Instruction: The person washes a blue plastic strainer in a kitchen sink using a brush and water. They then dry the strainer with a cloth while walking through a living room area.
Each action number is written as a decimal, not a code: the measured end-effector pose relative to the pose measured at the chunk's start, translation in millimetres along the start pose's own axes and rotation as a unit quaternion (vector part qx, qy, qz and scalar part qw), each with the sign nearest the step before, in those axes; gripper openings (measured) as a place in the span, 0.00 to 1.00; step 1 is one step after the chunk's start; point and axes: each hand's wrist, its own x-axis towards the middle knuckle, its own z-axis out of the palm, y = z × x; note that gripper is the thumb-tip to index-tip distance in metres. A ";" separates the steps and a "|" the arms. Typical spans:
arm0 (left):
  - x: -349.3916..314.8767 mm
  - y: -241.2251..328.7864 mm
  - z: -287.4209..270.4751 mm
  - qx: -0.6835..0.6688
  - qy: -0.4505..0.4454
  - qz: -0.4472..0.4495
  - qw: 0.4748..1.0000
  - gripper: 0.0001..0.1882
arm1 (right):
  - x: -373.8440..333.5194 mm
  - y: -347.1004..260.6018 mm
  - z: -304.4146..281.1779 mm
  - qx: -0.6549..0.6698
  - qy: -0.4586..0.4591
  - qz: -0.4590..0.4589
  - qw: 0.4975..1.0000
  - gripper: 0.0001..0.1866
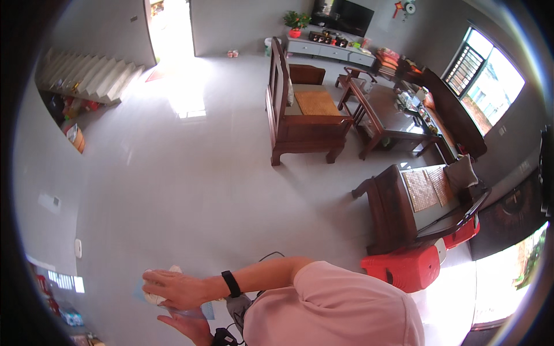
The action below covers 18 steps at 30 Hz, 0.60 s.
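My right hand (178, 288), with a black band at its wrist, reaches in from the right. Its fingers are closed over a crumpled cream-white thing, perhaps a cloth (154, 299), mostly hidden under the hand. A light blue sheet-like piece (206, 312) shows beside and below it; its kind I cannot make out. Just under the right hand is my left hand (193, 327), its visible digits stretched out and apart. The blue piece lies against its upper side. A black device (224, 336) sits at the left wrist.
A wooden armchair (309, 124), a glass-topped wooden table (392, 109) and another wooden chair (392, 207) stand ahead and to the right. Red plastic stools (404, 268) are near my right side. Stairs (92, 75) rise at the far left beside a bright doorway (171, 29).
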 end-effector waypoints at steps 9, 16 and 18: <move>138.1 147.0 -26.7 0.007 -0.036 0.041 0.999 0.36 | 107.6 57.3 112.2 -0.059 -0.023 -0.234 0.970 0.20; 203.5 215.2 -52.9 -0.041 -0.069 -0.027 0.996 0.34 | 221.6 92.5 168.4 -0.156 0.102 -0.005 0.983 0.23; 237.7 233.3 -85.1 -0.036 -0.410 -0.056 0.909 0.35 | 250.9 114.1 189.6 -0.065 0.095 0.083 0.990 0.22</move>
